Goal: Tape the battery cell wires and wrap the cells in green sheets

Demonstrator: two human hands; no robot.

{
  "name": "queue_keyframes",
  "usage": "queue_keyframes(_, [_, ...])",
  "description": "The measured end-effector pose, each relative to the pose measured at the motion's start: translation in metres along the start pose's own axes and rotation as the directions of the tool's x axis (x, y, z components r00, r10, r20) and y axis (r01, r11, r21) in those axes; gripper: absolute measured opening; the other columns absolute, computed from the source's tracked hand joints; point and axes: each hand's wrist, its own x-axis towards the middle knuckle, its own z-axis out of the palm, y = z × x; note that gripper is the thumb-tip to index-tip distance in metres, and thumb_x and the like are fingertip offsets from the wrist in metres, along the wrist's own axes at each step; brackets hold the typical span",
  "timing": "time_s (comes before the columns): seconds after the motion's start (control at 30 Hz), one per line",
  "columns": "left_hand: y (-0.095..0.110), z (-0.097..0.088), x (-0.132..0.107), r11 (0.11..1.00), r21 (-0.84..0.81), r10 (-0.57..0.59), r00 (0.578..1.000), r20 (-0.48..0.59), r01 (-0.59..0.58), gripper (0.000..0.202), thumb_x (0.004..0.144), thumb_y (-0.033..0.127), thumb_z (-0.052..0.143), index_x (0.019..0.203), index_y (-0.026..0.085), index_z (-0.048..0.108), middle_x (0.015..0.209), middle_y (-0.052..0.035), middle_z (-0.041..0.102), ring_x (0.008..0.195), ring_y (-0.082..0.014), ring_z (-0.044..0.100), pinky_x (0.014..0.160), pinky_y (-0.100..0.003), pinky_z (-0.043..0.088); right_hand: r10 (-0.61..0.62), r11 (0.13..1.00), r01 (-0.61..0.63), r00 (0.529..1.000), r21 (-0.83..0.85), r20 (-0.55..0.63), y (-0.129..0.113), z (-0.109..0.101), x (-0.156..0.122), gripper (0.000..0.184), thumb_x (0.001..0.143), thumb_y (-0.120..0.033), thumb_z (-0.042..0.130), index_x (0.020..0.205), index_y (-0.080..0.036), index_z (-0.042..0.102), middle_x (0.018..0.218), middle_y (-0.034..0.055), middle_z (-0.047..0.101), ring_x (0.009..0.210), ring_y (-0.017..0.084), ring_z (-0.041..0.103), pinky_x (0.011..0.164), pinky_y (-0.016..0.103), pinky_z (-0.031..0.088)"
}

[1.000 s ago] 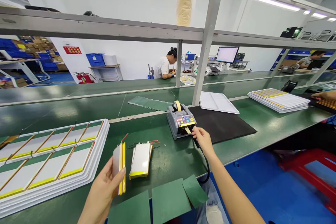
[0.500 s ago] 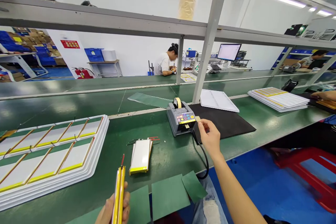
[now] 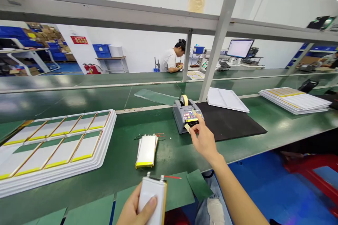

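Note:
My left hand (image 3: 137, 209) at the bottom edge grips a flat white pouch cell (image 3: 153, 197) with a yellow edge and red and black leads at its top. My right hand (image 3: 203, 139) reaches to the front of the grey tape dispenser (image 3: 186, 114) and pinches a short strip of yellowish tape (image 3: 187, 127) at its outlet. A small stack of similar pouch cells (image 3: 146, 151) lies on the green bench between my hands.
White trays (image 3: 52, 149) holding several cells are stacked at the left. A black mat (image 3: 229, 123) lies right of the dispenser, with white sheets (image 3: 225, 99) and another tray stack (image 3: 295, 100) beyond. Green pads (image 3: 182, 190) lie at the front edge. A person sits at a far bench.
My left hand has turned the cell from edge-on to flat side up. My right hand pulled one tape strip away, then came back to the dispenser outlet and holds a strip there.

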Motion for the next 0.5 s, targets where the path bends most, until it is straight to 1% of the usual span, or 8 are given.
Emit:
queue_keyframes(0.03, [0.002,0.002,-0.002,0.997,0.070,0.038,0.998,0.050,-0.041,0.061,0.060,0.059,0.073,0.103,0.018,0.058,0.101,-0.0061,0.067,0.100,-0.0248,0.057,0.088,-0.028,0.044,-0.078,0.996,0.075,0.995,0.055,0.063,-0.013,-0.007,-0.007,0.051,0.085,-0.024,0.046,0.134,-0.020,0.032,0.075,0.0006,0.059,0.072,0.020,0.054,0.075,0.034,0.042])
queue_keyframes(0.1, [0.007,0.007,-0.006,0.982,0.173,0.032,0.973,0.229,-0.073,0.057,0.068,0.055,0.069,0.109,0.017,0.055,0.099,-0.0059,0.066,0.093,-0.0230,0.058,0.083,-0.029,0.045,-0.173,0.956,0.096,0.948,0.277,0.268,-0.035,-0.022,-0.020,0.057,0.087,-0.021,0.047,0.138,-0.021,0.021,0.073,-0.0019,0.057,0.066,0.016,0.052,0.071,0.030,0.043])
queue_keyframes(0.13, [0.009,0.010,-0.008,0.977,0.197,0.010,0.947,0.321,-0.077,0.055,0.071,0.051,0.068,0.111,0.017,0.054,0.096,-0.0053,0.066,0.087,-0.0214,0.059,0.078,-0.028,0.045,-0.209,0.927,0.052,0.895,0.371,0.395,-0.043,-0.027,-0.026,0.060,0.086,-0.020,0.049,0.138,-0.022,0.019,0.073,-0.0027,0.055,0.065,0.015,0.051,0.068,0.028,0.043])
queue_keyframes(0.2, [0.015,0.015,-0.013,0.970,0.229,-0.023,0.900,0.435,-0.085,0.047,0.075,0.044,0.067,0.110,0.016,0.054,0.091,-0.0034,0.065,0.081,-0.0185,0.057,0.072,-0.026,0.045,-0.279,0.883,-0.054,0.737,0.466,0.615,-0.053,-0.035,-0.035,0.066,0.084,-0.019,0.053,0.139,-0.024,0.018,0.071,-0.0043,0.053,0.061,0.012,0.048,0.061,0.024,0.042])
queue_keyframes(0.27, [0.021,0.019,-0.018,0.955,0.278,-0.045,0.877,0.479,-0.103,0.037,0.076,0.035,0.066,0.107,0.017,0.056,0.089,-0.0015,0.063,0.080,-0.0167,0.055,0.070,-0.023,0.043,-0.327,0.879,-0.093,0.595,0.467,0.735,-0.056,-0.037,-0.041,0.069,0.081,-0.019,0.057,0.138,-0.025,0.020,0.069,-0.0058,0.051,0.058,0.011,0.044,0.057,0.023,0.039])
queue_keyframes(0.3, [0.023,0.021,-0.020,0.941,0.318,-0.059,0.872,0.486,-0.114,0.033,0.076,0.032,0.066,0.104,0.017,0.058,0.088,-0.0005,0.063,0.079,-0.0160,0.054,0.069,-0.022,0.042,-0.341,0.884,-0.089,0.550,0.459,0.762,-0.055,-0.037,-0.043,0.069,0.080,-0.019,0.058,0.138,-0.025,0.022,0.068,-0.0065,0.050,0.057,0.011,0.042,0.057,0.022,0.038])
queue_keyframes(0.37, [0.027,0.023,-0.023,0.904,0.405,-0.086,0.869,0.487,-0.138,0.026,0.075,0.029,0.065,0.099,0.018,0.060,0.086,0.0012,0.064,0.075,-0.0152,0.053,0.065,-0.021,0.041,-0.349,0.896,-0.067,0.506,0.439,0.789,-0.053,-0.034,-0.046,0.069,0.078,-0.019,0.058,0.137,-0.025,0.024,0.066,-0.0074,0.048,0.056,0.011,0.040,0.056,0.022,0.036])
queue_keyframes(0.5, [0.031,0.026,-0.026,0.840,0.515,-0.115,0.873,0.474,-0.170,0.026,0.074,0.029,0.063,0.098,0.019,0.061,0.084,0.0016,0.066,0.073,-0.0157,0.055,0.062,-0.021,0.039,-0.332,0.919,-0.034,0.471,0.393,0.817,-0.052,-0.031,-0.047,0.070,0.076,-0.017,0.059,0.137,-0.025,0.024,0.065,-0.0082,0.048,0.054,0.010,0.039,0.053,0.022,0.034])
